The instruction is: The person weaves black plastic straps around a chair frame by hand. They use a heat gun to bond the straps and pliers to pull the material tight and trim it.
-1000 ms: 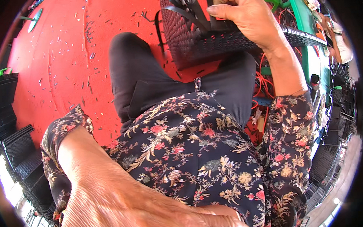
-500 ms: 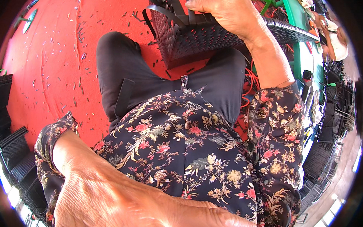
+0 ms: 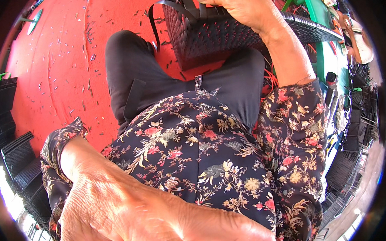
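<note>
Four fingers of the right hand (image 3: 240, 10) are curling over the black woven basket's (image 3: 241, 36) rim, gripping it; the left hand (image 3: 132, 216) is looming close, fingers unreadable.

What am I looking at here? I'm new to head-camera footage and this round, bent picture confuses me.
The picture comes from a wide fisheye camera worn on a person's head, looking down, so straight edges bend near the rim. The flowered shirt and dark trousers are the person's own body. The right hand, at the top, grips the rim of a black woven basket that stands on the red floor. The left hand is very close to the lens, low in the picture; whether it holds anything cannot be seen. Small dark offcuts lie scattered over the floor, and stacks of black woven pieces stand at the left edge.
</note>
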A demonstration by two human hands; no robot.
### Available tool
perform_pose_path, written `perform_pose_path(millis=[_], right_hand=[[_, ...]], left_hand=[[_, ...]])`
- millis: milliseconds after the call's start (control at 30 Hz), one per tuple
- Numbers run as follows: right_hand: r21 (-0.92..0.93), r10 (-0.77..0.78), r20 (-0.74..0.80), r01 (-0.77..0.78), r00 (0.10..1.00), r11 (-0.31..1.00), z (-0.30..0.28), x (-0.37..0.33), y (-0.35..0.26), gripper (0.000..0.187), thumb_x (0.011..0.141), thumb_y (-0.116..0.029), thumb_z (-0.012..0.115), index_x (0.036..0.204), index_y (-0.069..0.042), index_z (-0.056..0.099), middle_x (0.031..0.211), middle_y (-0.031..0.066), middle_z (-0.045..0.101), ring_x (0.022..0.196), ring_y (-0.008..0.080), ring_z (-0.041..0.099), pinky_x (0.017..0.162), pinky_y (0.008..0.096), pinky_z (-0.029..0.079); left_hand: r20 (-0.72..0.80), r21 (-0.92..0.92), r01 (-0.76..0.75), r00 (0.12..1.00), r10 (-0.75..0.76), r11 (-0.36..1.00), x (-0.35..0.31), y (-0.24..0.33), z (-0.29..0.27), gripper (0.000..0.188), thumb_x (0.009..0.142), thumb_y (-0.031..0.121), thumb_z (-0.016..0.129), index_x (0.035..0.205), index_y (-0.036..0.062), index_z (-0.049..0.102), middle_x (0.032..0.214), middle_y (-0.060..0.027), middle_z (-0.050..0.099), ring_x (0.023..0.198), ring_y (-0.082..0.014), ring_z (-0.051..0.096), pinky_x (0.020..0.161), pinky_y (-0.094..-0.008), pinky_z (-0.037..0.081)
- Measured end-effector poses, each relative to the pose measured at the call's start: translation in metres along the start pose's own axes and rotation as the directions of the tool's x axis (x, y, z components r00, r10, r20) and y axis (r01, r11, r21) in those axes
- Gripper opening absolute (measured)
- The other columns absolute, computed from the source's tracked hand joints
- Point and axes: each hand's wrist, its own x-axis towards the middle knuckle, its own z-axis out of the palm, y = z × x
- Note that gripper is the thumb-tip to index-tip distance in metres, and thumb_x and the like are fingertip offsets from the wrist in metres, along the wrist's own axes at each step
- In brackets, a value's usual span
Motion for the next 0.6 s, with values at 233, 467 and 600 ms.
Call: perform_pose_path(millis=[233, 467, 600], right_hand=[[0.057, 0.008, 0.012, -0.009, 1.0, 0.998, 0.002, 0.003, 0.003, 0.018, 0.078, -0.012, 0.07, 0.073, 0.005, 0.066, 0.066, 0.0132, 0.067, 0.063, 0.0166, 0.064, 0.061, 0.0308, 0.048], [0.009, 0.019, -0.015, -0.019, 1.0, 1.0, 0.003, -0.002, 0.002, 0.017, 0.078, -0.013, 0.071, 0.073, 0.003, 0.067, 0.067, 0.0137, 0.067, 0.063, 0.0183, 0.064, 0.062, 0.0316, 0.049], [0.003, 0.026, -0.046, -0.026, 0.999, 1.0, 0.004, -0.001, -0.002, 0.016, 0.078, -0.012, 0.07, 0.073, 0.002, 0.067, 0.067, 0.0134, 0.067, 0.064, 0.0186, 0.065, 0.062, 0.0323, 0.049]], left_hand=[[0.148, 0.074, 0.11, 0.982, -0.119, 0.991, 0.006, 0.009, -0.013, 0.091, 0.075, 0.069, 0.064, 0.137, 0.0036, 0.051, 0.145, -0.0364, 0.021, 0.133, -0.0554, 0.029, 0.102, -0.0628, 0.035], [-0.184, 0.688, 0.188, 0.98, -0.083, 0.701, 0.021, 0.044, -0.02, 0.047, 0.072, 0.031, 0.083, 0.091, -0.0068, 0.062, 0.099, -0.0262, 0.06, 0.085, -0.0377, 0.061, 0.072, -0.0436, 0.05], [-0.178, 0.983, 0.175, 0.983, 0.039, 0.062, 0.017, 0.061, -0.044, 0.029, 0.069, 0.011, 0.083, 0.079, -0.0028, 0.06, 0.087, -0.0202, 0.063, 0.074, -0.0276, 0.063, 0.066, -0.0373, 0.051]])
